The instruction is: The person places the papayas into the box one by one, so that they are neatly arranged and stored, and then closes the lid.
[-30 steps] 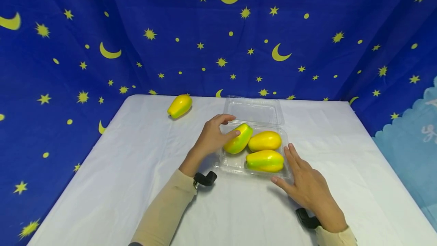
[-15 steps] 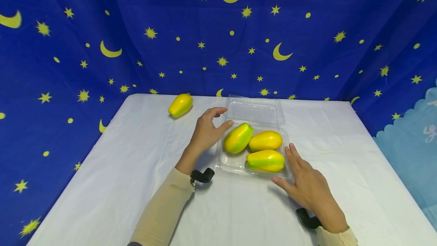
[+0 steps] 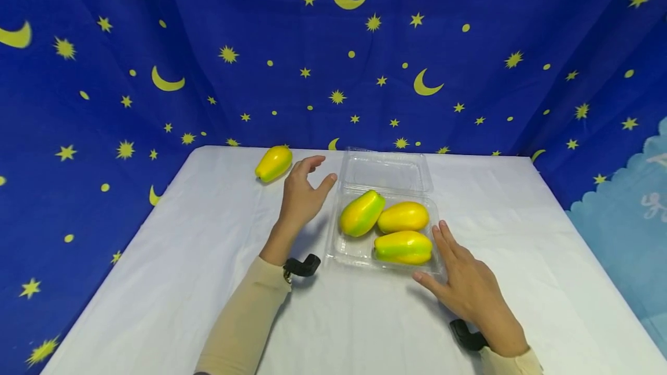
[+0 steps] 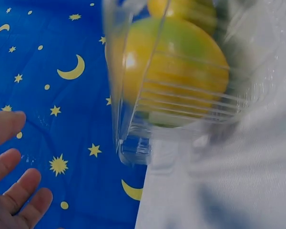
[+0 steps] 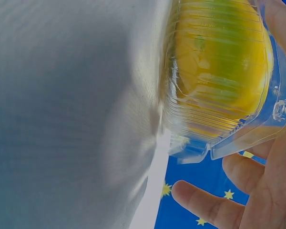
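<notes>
A clear plastic clamshell box point(image 3: 359, 256) lies on the table with its lid point(image 3: 385, 171) folded back. Three yellow-green papayas sit inside: one papaya point(image 3: 362, 213) tilted at the left, a second papaya point(image 3: 403, 217) at the back right, a third papaya point(image 3: 403, 247) at the front right. Another papaya point(image 3: 274, 164) rests on the table at the back left. Between it and the box is my left hand point(image 3: 303, 195), holding nothing, thumb and fingers apart. My right hand point(image 3: 464, 282) stays at the box's right side, straight fingers along the rim, thumb near the front corner.
A white cloth covers the table point(image 3: 156, 282). Behind and to the left hangs a blue curtain point(image 3: 292, 33) with yellow moons and stars; a light blue patch point(image 3: 630, 230) shows at the right.
My left hand has let go of the tilted papaya in the box and moved left and back, toward the papaya outside. The right hand keeps its place at the box.
</notes>
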